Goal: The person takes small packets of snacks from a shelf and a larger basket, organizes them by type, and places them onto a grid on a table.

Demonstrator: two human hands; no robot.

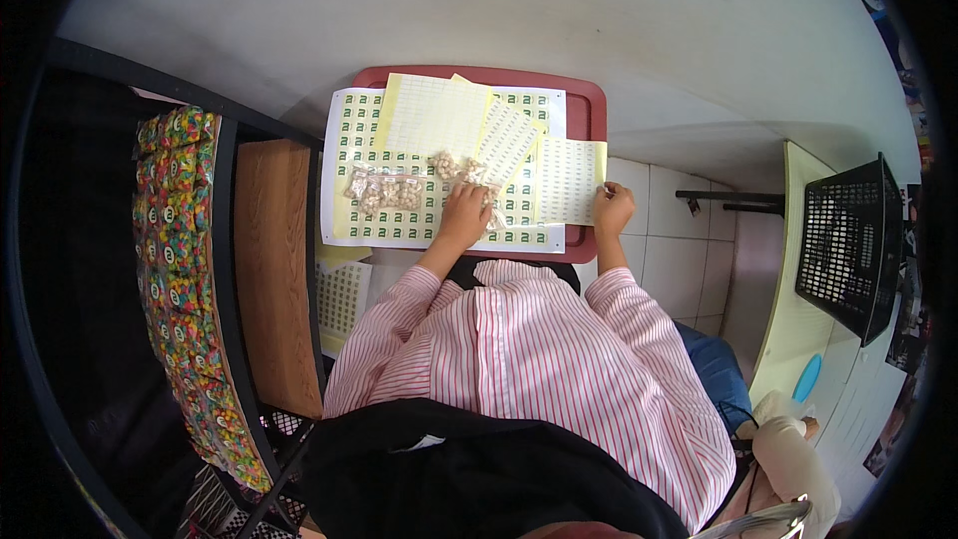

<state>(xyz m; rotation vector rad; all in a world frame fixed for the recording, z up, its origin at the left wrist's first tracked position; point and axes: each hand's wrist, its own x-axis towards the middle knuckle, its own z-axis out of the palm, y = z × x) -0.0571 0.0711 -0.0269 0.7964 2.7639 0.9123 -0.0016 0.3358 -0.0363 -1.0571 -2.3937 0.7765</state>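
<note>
My left hand (466, 216) lies over a small clear bag of pale, nut-like pieces (473, 172), fingers together on it. At the right edge of a yellow-backed sheet of small labels (571, 176), my right hand (613, 208) is closed in a pinch; whatever sits between its fingertips is too small to make out. Left of my left hand lie several similar filled bags (384, 192). Another bag (445, 164) is just beyond it. Two more label sheets, one nearly white (429, 112) and one slanted (512, 140), overlap at the back.
A large white sheet with green marks (349, 230) covers most of the red table (587, 105), which stands against a wall. On the left are a wooden panel (274, 269) and colourful packets (180, 240). A black basket (848, 250) stands on a shelf at right.
</note>
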